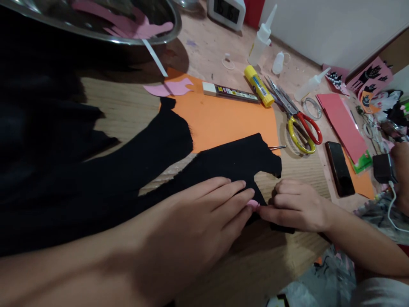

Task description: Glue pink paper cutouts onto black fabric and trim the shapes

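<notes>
A piece of black fabric point(230, 160) with cut, curved edges lies on the wooden table. My left hand point(220, 209) rests flat on it, fingers stretched out and pressing down. Opposite it, my right hand point(294, 204) has its fingers curled in a pinch at the fabric's edge. A small pink piece point(254, 205) shows between the fingertips of both hands; most of it is hidden. The thin metal tip of a tool point(277, 147) pokes out from under the fabric.
Beyond the fabric lie an orange sheet point(223, 121), a pink cutout point(172, 88), a lead case point(236, 93), a glue stick point(258, 85) and scissors point(297, 115). A metal bowl point(175, 25) stands far left, a phone point(339, 168) right. Another person's hand point(401, 170) is at the right edge.
</notes>
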